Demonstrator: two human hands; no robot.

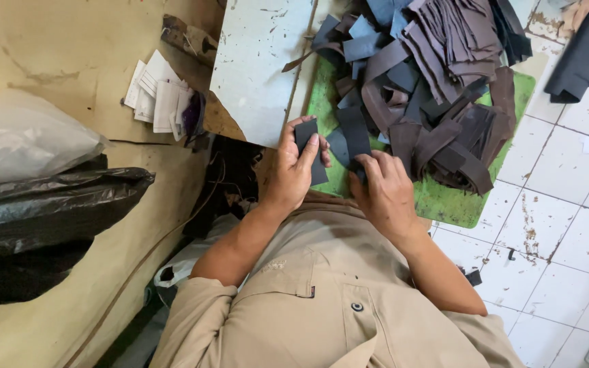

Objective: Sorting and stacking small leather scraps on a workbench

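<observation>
Dark leather piece (310, 148) clasped in left hand (293, 174), right hand (384, 193) pinching another strip (356, 140)

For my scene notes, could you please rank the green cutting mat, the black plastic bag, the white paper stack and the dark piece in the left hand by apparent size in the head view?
1. Black plastic bag, though nearness may inflate it
2. Green cutting mat, largely covered
3. White paper stack
4. Dark piece in the left hand

Stained white floor tiles (567, 163) — worn.

a small leather workshop: heaped dark leather scraps (431, 88) on a green cutting mat (444, 201), stained tiled floor (553, 204).
</observation>
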